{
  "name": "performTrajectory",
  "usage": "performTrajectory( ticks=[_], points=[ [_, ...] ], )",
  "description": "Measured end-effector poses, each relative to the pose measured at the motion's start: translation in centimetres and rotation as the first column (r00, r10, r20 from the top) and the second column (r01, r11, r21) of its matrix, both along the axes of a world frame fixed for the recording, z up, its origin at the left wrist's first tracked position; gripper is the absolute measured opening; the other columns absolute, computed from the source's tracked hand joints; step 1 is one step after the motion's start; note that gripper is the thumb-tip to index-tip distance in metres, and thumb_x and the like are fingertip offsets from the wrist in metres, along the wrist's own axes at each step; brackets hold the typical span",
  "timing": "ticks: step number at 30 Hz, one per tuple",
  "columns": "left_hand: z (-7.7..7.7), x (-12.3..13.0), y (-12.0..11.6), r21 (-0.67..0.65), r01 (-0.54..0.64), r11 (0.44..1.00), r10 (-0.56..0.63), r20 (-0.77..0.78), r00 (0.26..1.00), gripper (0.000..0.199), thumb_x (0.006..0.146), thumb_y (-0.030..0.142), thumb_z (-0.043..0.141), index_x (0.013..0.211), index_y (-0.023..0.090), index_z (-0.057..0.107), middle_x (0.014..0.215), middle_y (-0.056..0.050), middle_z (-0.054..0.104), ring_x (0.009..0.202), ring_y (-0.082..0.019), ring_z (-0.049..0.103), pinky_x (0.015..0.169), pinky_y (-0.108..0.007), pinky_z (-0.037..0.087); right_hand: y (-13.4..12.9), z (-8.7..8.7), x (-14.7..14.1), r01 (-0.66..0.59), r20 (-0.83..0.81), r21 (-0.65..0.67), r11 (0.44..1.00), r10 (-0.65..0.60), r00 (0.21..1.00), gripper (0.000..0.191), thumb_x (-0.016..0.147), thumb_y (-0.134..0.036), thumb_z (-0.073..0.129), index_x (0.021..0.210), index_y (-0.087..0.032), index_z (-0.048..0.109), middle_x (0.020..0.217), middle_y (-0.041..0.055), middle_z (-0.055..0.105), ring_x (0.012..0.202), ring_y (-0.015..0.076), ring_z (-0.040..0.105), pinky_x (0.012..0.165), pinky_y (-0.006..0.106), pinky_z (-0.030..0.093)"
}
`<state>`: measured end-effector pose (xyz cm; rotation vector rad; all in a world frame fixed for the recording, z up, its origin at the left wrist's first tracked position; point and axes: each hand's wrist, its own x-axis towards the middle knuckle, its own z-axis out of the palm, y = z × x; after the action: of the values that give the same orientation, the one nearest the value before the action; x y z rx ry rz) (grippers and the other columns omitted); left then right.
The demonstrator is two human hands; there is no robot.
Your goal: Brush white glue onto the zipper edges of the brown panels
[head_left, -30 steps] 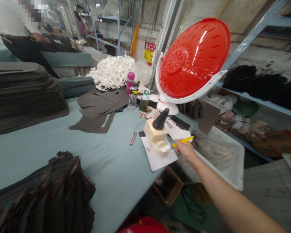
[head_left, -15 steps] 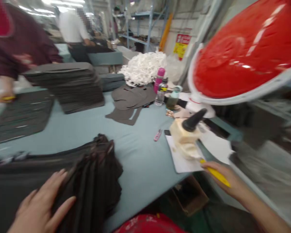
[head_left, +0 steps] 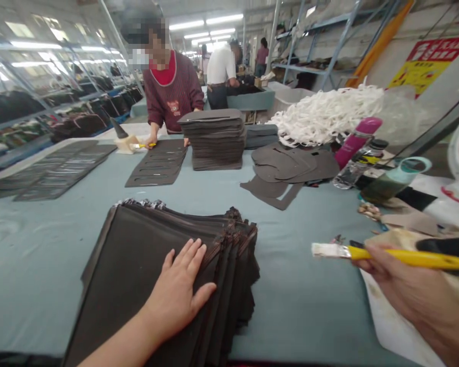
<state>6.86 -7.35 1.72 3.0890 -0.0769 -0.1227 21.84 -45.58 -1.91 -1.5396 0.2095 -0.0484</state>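
Observation:
My left hand (head_left: 181,285) lies flat, fingers spread, on a fanned stack of dark fabric pieces (head_left: 137,270) with rough, frayed edges at the right. To the right, my right hand (head_left: 398,285) grips a yellow-handled paintbrush (head_left: 409,256). The brush's pale bristles point left, held over the blue-green tabletop (head_left: 290,306) and apart from the stack. Beneath and behind the right hand a cream-coloured container (head_left: 398,237) with a black spout is partly hidden, on a white sheet (head_left: 390,326).
Across the table a co-worker (head_left: 174,97) holds another yellow brush over slotted dark panels (head_left: 158,163). Beside them rises a tall stack of dark panels (head_left: 216,142). Grey cut pieces (head_left: 290,163), a magenta bottle (head_left: 357,140), clear bottles and a white heap of strips (head_left: 329,112) stand at the back right.
My view has swung left. The brush, earlier down by the container, is now lifted and reaches left over the table. My left hand stays on the stack.

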Motion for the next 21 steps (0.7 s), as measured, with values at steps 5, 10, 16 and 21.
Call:
performTrajectory(
  ticks=[5,10,16,21],
  points=[
    [-0.1,-0.1,0.2,-0.006,0.002,1.0,-0.002,0.014,1.0,0.063,0.085,0.053,0.035,0.138,0.02,0.026,0.143,-0.009,0.029,0.131,-0.026,0.024,0.103,-0.049,0.024,14.9,3.7,2.8,-0.313,0.008,0.319,0.895,0.327,0.945,0.03,0.059,-0.036,0.076,0.069,-0.014,0.057,0.056,-0.0038,0.048,0.048,0.0077,0.047,0.045,0.02,0.044],
    [-0.4,-0.1,0.4,-0.017,0.008,1.0,-0.007,0.019,1.0,0.063,0.085,0.054,0.034,0.138,0.02,0.025,0.143,-0.008,0.028,0.131,-0.027,0.024,0.103,-0.05,0.024,20.7,3.0,2.7,-0.497,-0.018,0.391,0.775,0.546,0.838,0.032,0.06,-0.038,0.075,0.07,-0.014,0.055,0.054,-0.0054,0.049,0.047,0.0066,0.047,0.046,0.019,0.042],
    [-0.6,-0.1,0.5,-0.011,0.011,1.0,-0.011,0.006,1.0,0.065,0.085,0.056,0.031,0.138,0.018,0.025,0.143,-0.008,0.027,0.132,-0.027,0.023,0.102,-0.054,0.025,18.8,0.3,3.7,-0.414,-0.069,0.369,0.832,0.469,0.88,0.031,0.059,-0.035,0.076,0.069,-0.014,0.055,0.049,-0.0071,0.046,0.044,0.0056,0.046,0.046,0.018,0.043],
    [-0.7,0.0,0.6,-0.011,0.014,1.0,-0.014,0.028,1.0,0.064,0.085,0.055,0.033,0.137,0.019,0.027,0.142,-0.008,0.03,0.131,-0.028,0.025,0.101,-0.052,0.026,16.7,-1.1,5.0,-0.362,-0.111,0.385,0.849,0.432,0.895,0.031,0.059,-0.033,0.077,0.07,-0.013,0.055,0.052,-0.0061,0.049,0.044,0.005,0.046,0.047,0.018,0.044]
  ],
)
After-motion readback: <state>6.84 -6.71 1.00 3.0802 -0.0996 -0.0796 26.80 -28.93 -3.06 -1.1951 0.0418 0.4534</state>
